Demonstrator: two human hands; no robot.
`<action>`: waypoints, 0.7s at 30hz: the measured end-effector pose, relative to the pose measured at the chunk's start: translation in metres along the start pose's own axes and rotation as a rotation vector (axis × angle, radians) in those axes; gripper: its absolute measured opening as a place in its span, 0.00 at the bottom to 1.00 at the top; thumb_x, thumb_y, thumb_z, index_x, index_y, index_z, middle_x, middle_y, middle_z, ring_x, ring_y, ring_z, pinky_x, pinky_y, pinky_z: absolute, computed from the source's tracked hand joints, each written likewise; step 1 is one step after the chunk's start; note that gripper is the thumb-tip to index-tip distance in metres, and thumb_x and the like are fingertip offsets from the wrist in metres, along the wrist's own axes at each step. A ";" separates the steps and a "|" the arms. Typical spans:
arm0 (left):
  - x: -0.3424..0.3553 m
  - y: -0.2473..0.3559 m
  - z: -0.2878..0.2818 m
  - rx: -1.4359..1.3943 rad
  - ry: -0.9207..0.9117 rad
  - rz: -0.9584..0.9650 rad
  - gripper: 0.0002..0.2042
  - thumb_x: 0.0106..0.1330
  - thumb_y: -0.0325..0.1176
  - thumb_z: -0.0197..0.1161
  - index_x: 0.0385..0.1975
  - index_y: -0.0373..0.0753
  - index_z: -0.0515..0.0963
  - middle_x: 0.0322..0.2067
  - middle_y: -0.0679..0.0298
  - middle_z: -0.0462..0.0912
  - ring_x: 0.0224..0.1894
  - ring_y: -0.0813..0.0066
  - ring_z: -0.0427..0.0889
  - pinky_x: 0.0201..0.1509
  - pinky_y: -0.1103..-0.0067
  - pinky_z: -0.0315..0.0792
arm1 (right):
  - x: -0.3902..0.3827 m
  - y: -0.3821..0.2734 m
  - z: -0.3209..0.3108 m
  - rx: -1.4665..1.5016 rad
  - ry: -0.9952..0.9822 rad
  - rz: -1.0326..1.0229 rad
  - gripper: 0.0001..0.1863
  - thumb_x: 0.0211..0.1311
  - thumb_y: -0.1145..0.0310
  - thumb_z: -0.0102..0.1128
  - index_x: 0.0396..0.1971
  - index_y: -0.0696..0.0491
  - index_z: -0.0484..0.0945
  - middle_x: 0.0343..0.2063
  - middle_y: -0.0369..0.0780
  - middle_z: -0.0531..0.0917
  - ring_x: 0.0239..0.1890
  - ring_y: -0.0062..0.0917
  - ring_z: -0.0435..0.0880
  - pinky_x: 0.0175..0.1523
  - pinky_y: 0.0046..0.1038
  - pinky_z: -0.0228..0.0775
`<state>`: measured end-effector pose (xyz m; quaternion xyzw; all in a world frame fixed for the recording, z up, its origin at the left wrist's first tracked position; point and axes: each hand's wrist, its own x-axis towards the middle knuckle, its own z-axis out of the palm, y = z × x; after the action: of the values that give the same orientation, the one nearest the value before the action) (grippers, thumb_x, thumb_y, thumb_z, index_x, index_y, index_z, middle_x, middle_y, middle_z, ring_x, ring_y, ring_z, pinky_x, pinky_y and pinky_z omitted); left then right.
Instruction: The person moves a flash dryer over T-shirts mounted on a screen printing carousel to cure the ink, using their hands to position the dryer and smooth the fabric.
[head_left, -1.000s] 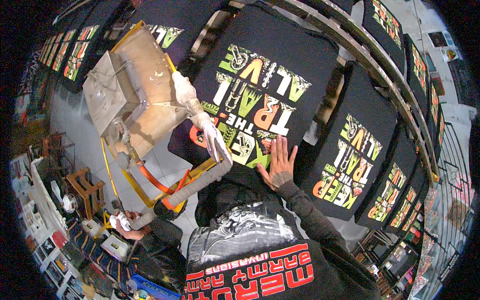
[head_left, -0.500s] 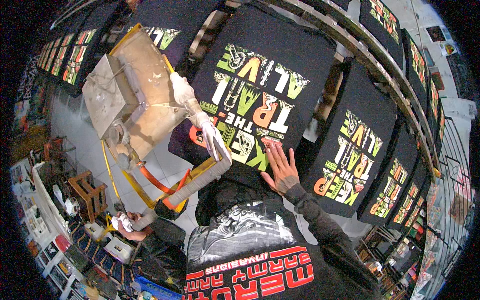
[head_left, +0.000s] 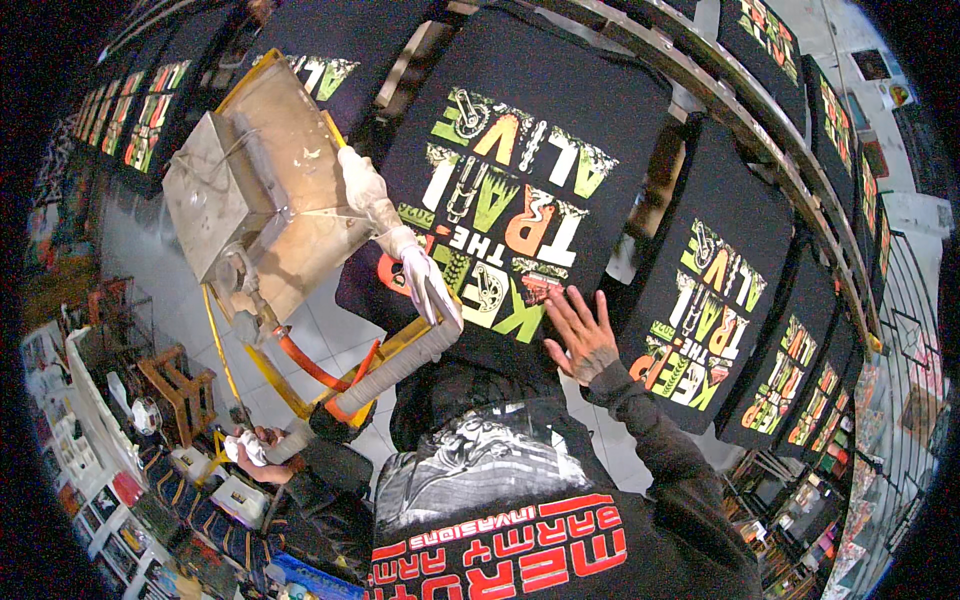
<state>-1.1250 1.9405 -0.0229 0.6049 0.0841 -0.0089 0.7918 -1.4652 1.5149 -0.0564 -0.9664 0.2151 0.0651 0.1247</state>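
Observation:
A black T-shirt (head_left: 640, 150) with a green, white and orange print lies flat on a board in front of me. My right hand (head_left: 583, 342) is spread over the shirt's near right edge, beside the print; I cannot tell whether it touches the cloth. At the lower left, my left hand (head_left: 264, 455) is closed round the end of a grey wrapped handle (head_left: 400, 365), where some white cloth or wrapping bunches up. That handle belongs to a heater-like metal panel (head_left: 310, 250) on a yellow frame, standing over the shirt's left side.
Another printed black shirt (head_left: 720, 200) lies on a board to the right, with several more around the curve. A dark metal rail (head_left: 770, 110) arcs behind them. A brown wooden stool (head_left: 178, 390) and a cluttered bench (head_left: 100, 490) stand at the left.
My right hand has slid right and slightly nearer to me, off the print's corner, with its fingers more spread. My left hand and the metal panel stay almost in place.

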 end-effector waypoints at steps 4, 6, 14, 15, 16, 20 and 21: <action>-0.002 0.001 0.012 -0.046 0.075 -0.046 0.13 0.64 0.40 0.51 0.43 0.40 0.70 0.26 0.65 0.72 0.24 0.76 0.70 0.18 0.78 0.65 | 0.002 0.004 -0.003 0.002 0.000 0.022 0.33 0.61 0.52 0.53 0.65 0.47 0.60 0.68 0.39 0.55 0.71 0.39 0.48 0.71 0.52 0.36; -0.004 0.003 0.018 -0.028 0.133 -0.032 0.13 0.64 0.40 0.50 0.43 0.40 0.70 0.26 0.65 0.73 0.23 0.76 0.70 0.18 0.77 0.65 | 0.011 0.002 0.001 0.039 -0.013 0.018 0.31 0.62 0.52 0.52 0.65 0.40 0.61 0.69 0.42 0.52 0.72 0.42 0.43 0.71 0.51 0.32; 0.005 -0.009 -0.004 0.214 0.311 0.154 0.12 0.66 0.41 0.49 0.42 0.40 0.70 0.24 0.65 0.72 0.21 0.77 0.70 0.19 0.78 0.65 | 0.016 0.004 0.015 0.081 0.084 0.011 0.30 0.58 0.51 0.56 0.62 0.36 0.66 0.68 0.45 0.52 0.71 0.47 0.46 0.70 0.54 0.36; 0.005 -0.009 -0.006 0.228 0.313 0.159 0.12 0.66 0.41 0.49 0.42 0.40 0.70 0.23 0.65 0.72 0.21 0.77 0.69 0.19 0.78 0.65 | 0.012 0.007 0.014 0.069 0.111 0.003 0.31 0.58 0.52 0.57 0.63 0.35 0.65 0.67 0.46 0.54 0.71 0.47 0.46 0.70 0.54 0.38; 0.006 -0.008 -0.007 0.250 0.309 0.159 0.12 0.66 0.41 0.49 0.41 0.40 0.70 0.22 0.65 0.72 0.20 0.77 0.69 0.19 0.78 0.65 | 0.010 0.009 0.011 0.050 0.093 0.016 0.31 0.58 0.52 0.57 0.63 0.35 0.65 0.67 0.46 0.55 0.71 0.47 0.46 0.70 0.54 0.38; -0.005 -0.001 0.022 0.166 0.336 0.104 0.12 0.66 0.41 0.48 0.41 0.40 0.69 0.20 0.66 0.71 0.19 0.78 0.69 0.19 0.79 0.64 | 0.013 0.008 0.013 0.068 0.090 0.016 0.31 0.59 0.51 0.57 0.63 0.35 0.64 0.67 0.47 0.55 0.71 0.47 0.46 0.70 0.54 0.38; -0.008 0.004 0.035 0.140 0.335 0.080 0.12 0.66 0.41 0.48 0.41 0.40 0.69 0.20 0.66 0.71 0.20 0.78 0.68 0.19 0.79 0.64 | 0.017 0.006 0.016 0.062 0.076 0.018 0.31 0.60 0.50 0.56 0.63 0.35 0.64 0.68 0.47 0.54 0.70 0.47 0.47 0.70 0.53 0.38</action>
<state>-1.1281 1.9075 -0.0094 0.6546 0.1897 0.1174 0.7223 -1.4534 1.5073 -0.0757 -0.9618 0.2305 0.0227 0.1458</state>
